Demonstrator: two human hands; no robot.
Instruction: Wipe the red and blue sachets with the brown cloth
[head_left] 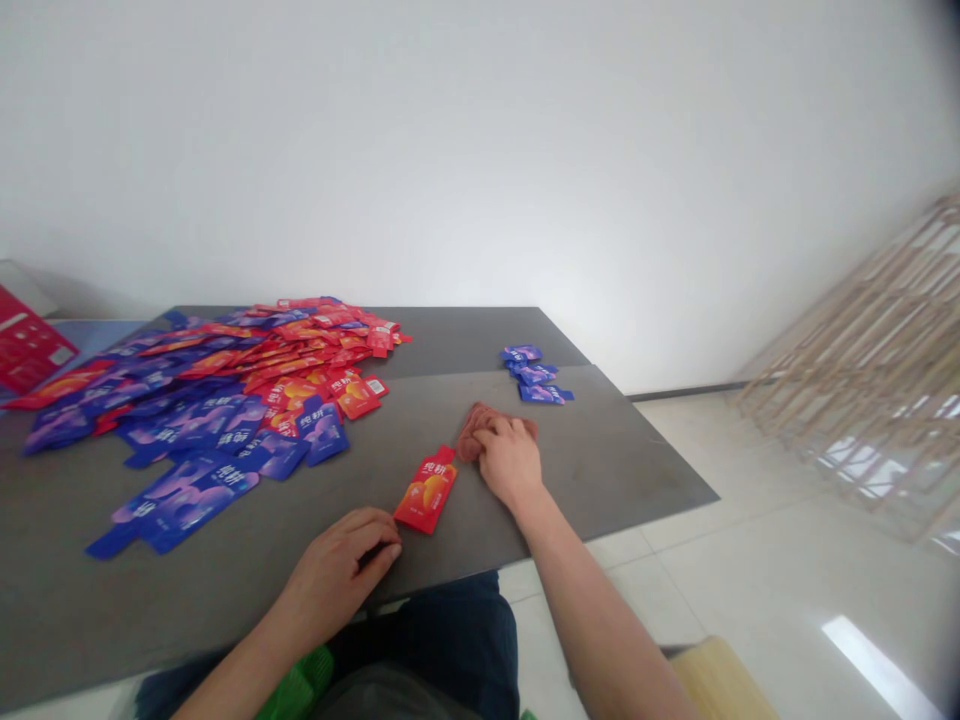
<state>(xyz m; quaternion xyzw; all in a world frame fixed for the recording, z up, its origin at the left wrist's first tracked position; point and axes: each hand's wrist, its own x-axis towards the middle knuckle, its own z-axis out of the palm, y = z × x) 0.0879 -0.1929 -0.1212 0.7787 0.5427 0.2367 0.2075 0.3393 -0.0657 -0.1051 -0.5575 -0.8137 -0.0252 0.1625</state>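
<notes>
Red pouch: a flat spouted pouch [426, 492] with orange fruit printed on it, lying face up on the counter [450, 365] between the two hands.
Long axis: slanting, its broad base toward the person and the left hand, its narrow neck pointing away and to the right, toward the cloth.
Nearer hand: the left hand [345, 560], its fingertips at the pouch's lower left corner; whether they touch it or stop just short, I cannot tell.
Left grip: palm down and loosely curled, a gap between thumb and forefinger, nothing visible held.
Right grip: the right hand [514, 455] rests on a bunched reddish-brown cloth [474, 430], fingers bent over it; whether they pinch or only press, I cannot tell.
Beside the neck: the cloth, just beyond the pouch, with the right hand bounding that side.
Left side: a broad heap of red and blue pouches [289, 348], overlapping, well apart from the red pouch.
Far right: a small overlapping group of blue pouches [538, 374], beyond the cloth and near the counter's edge.
</notes>
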